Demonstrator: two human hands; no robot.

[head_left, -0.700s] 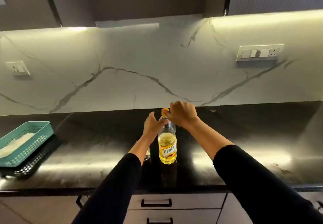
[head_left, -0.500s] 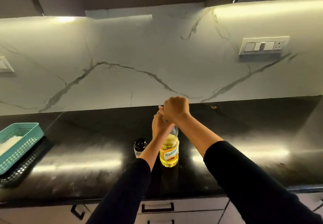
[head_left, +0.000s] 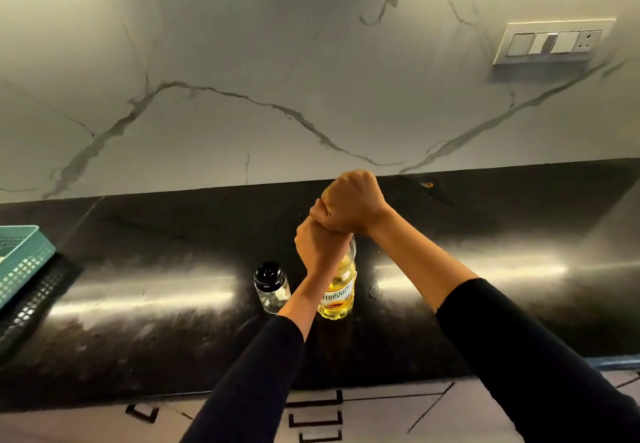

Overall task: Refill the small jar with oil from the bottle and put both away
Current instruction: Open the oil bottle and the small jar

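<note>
A clear plastic oil bottle (head_left: 338,293) with yellow oil and a "Freedom" label stands upright on the black counter (head_left: 173,321). My left hand (head_left: 320,245) is wrapped around the bottle's neck. My right hand (head_left: 353,202) is closed over the top of the bottle, hiding the cap. Just left of the bottle stands the small glass jar (head_left: 272,287) with its black lid on; it looks nearly empty. Neither hand touches the jar.
A teal plastic basket (head_left: 24,262) sits on a black perforated tray (head_left: 34,307) at the counter's left end. A switch panel (head_left: 554,43) is on the marble wall. Drawer handles (head_left: 315,418) show below the counter's front edge.
My left hand has slid up onto the bottle's neck and my right hand has closed fully over the cap. The view has tilted down and the jar is now uncovered.
</note>
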